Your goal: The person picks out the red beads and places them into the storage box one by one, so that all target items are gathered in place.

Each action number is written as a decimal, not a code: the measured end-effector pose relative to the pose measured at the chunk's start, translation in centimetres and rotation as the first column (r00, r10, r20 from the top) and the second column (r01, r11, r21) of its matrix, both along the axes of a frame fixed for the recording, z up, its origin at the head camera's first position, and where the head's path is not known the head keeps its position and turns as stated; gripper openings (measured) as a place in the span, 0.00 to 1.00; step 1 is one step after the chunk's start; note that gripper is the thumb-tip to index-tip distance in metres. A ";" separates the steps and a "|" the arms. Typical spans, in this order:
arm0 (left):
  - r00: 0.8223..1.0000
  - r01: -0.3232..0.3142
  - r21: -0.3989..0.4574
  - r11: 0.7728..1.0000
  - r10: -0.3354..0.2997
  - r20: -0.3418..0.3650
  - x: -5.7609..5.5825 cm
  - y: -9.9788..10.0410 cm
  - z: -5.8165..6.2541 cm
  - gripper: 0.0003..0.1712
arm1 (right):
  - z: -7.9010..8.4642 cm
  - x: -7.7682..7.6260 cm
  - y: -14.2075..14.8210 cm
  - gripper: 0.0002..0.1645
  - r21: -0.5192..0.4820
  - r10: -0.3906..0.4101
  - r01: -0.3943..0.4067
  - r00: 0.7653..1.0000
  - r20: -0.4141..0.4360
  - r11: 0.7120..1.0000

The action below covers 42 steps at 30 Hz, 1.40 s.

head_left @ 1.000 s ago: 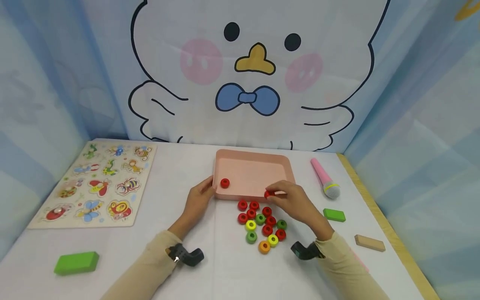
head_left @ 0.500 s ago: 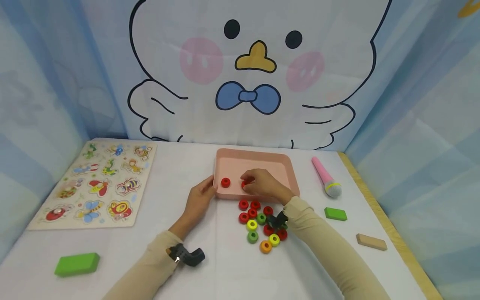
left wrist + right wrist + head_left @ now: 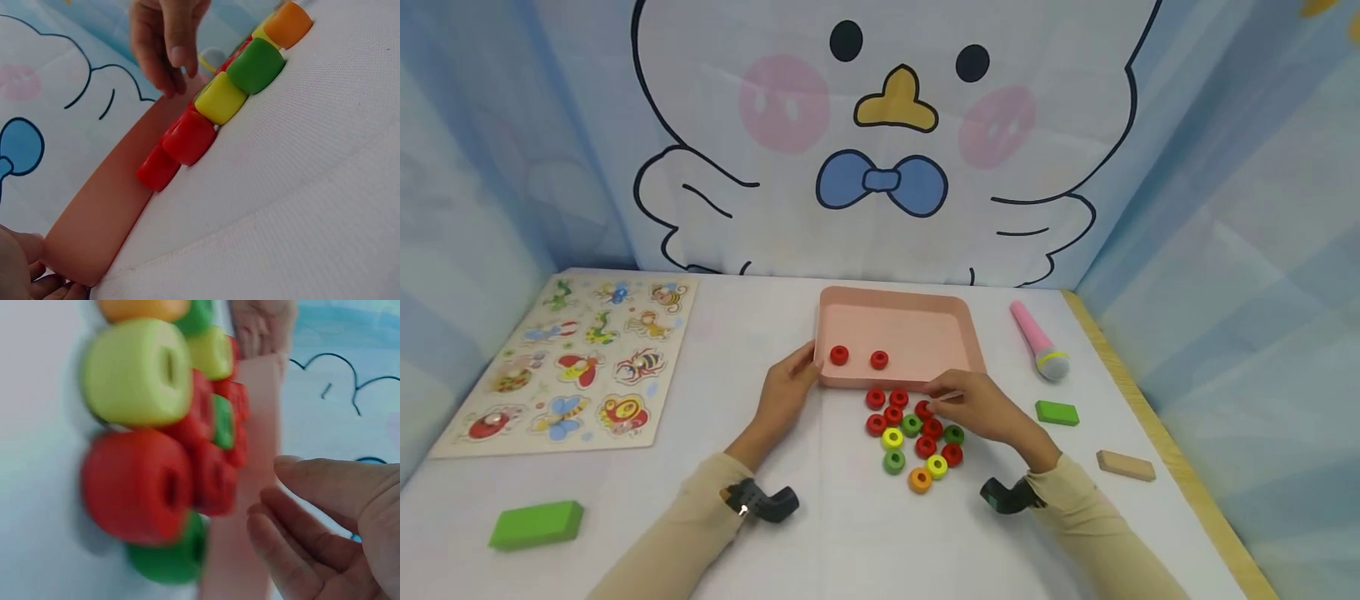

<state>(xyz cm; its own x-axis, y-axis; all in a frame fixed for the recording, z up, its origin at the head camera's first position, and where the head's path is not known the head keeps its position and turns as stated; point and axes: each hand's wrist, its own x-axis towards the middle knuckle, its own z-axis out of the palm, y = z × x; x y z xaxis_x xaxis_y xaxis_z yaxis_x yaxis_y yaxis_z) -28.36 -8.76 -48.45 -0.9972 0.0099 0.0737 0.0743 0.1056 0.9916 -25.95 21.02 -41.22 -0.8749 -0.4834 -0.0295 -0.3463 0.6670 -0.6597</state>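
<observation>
White table [image 3: 865,542], tray [image 3: 917,333] gripped by left fingers [image 3: 797,358], two beads [image 3: 878,360] inside, fourteen outside, right fingers [image 3: 282,557] parted

Slants left forearm [image 3: 688,517], in a beige sleeve [image 3: 643,571], up from the bottom edge of the head view toward the middle. Leaves left wrist [image 3: 750,446] bare past the cuff and holds left hand [image 3: 784,396] left of centre. In the left wrist view, shows that hand at the lower left, with left thumb [image 3: 22,247] above and curled fingers [image 3: 53,284] below. Angles right forearm [image 3: 1097,537], likewise sleeved, in from the lower right of the head view. Extends right hand [image 3: 977,404] leftward, right of centre, with thumb and loosely bent fingers apart in the right wrist view.
</observation>
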 end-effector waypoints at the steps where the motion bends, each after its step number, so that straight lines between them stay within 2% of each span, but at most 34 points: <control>1: 1.000 -0.002 0.005 1.000 0.002 0.007 0.0 0.0 -0.1 0.28 | -0.5 0.1 -0.2 0.15 0.005 0.003 -0.003 1.000 0.004 1.000; 4: 0.999 -0.008 0.015 1.000 0.007 0.034 0.1 0.1 -0.5 0.28 | -1.7 0.3 -0.7 0.14 0.035 -0.004 0.003 1.000 0.009 0.999; 8: 0.999 -0.008 0.013 1.000 0.008 0.050 0.3 0.3 -0.9 0.28 | -2.4 0.7 -1.1 0.12 0.080 -0.022 0.023 1.000 -0.013 0.997; 15: 1.000 0.008 0.013 1.000 -0.008 0.002 0.1 0.4 -0.6 0.28 | -2.3 0.9 -1.2 0.12 0.091 -0.052 0.054 0.998 -0.026 0.994; 21: 1.000 -0.013 -0.012 1.000 0.014 0.024 0.2 0.1 -0.3 0.28 | -2.4 0.8 -1.7 0.12 0.078 -0.062 0.063 0.998 -0.023 0.995; 28: 0.999 -0.009 0.013 1.000 0.009 0.033 0.4 -0.2 -0.3 0.28 | -2.3 0.7 -2.2 0.11 0.088 -0.082 0.082 0.997 -0.014 0.993; 36: 1.000 -0.010 0.033 0.999 0.009 0.020 0.2 -0.1 0.0 0.28 | -1.6 0.4 -1.9 0.12 0.108 -0.054 0.055 0.998 -0.012 0.993; 42: 1.000 -0.019 0.049 0.999 0.018 0.009 -0.1 0.0 -0.2 0.28 | 0.8 -0.1 -1.3 0.13 0.062 -0.028 0.030 0.999 -0.036 0.998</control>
<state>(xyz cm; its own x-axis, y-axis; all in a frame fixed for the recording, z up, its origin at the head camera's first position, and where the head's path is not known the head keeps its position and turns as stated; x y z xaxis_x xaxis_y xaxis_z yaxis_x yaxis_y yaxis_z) -28.42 -8.80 -48.66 -0.9978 -0.0119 0.0649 0.0641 0.0577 0.9963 -26.06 19.74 -40.46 -0.8895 -0.4561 -0.0278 -0.3485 0.7165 -0.6043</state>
